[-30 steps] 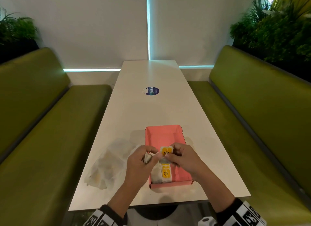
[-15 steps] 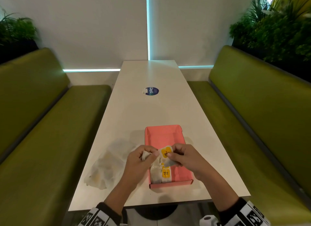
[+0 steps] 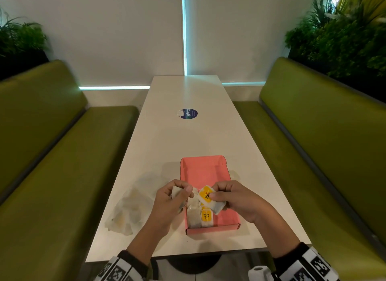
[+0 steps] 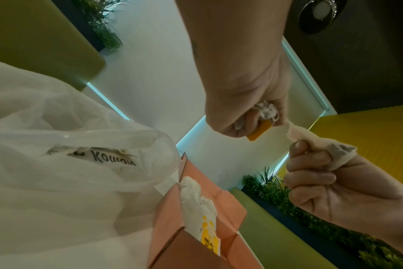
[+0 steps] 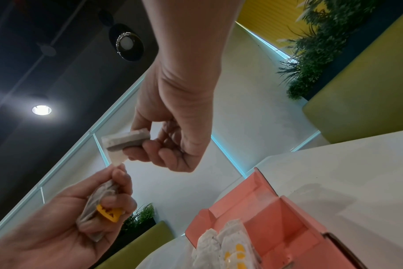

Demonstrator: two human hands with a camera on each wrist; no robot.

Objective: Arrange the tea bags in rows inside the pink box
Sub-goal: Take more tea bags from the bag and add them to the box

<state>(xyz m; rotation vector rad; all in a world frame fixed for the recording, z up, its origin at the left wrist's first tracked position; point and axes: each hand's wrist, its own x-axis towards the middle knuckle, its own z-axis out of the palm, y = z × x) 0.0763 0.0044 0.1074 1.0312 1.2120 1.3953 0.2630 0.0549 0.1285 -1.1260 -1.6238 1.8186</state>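
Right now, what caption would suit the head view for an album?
Both hands, left hand and right hand, hold tea bags over a pink box on a white table.

The plastic bag point(image 3: 133, 205) hides its contents (blurred); print on the tag point(image 3: 205, 216) is too small to read.

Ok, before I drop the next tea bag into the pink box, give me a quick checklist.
1. Left hand grip on white tea bag: ok, pinched.
2. Right hand grip on yellow-tagged tea bag: ok.
3. The two held bags apart: cannot tell; the white one's corner reaches the right fingertips.
4. Free room in pink box: ok, far half bare.
5. Boxed tea bags side by side: ok, at the near left corner.
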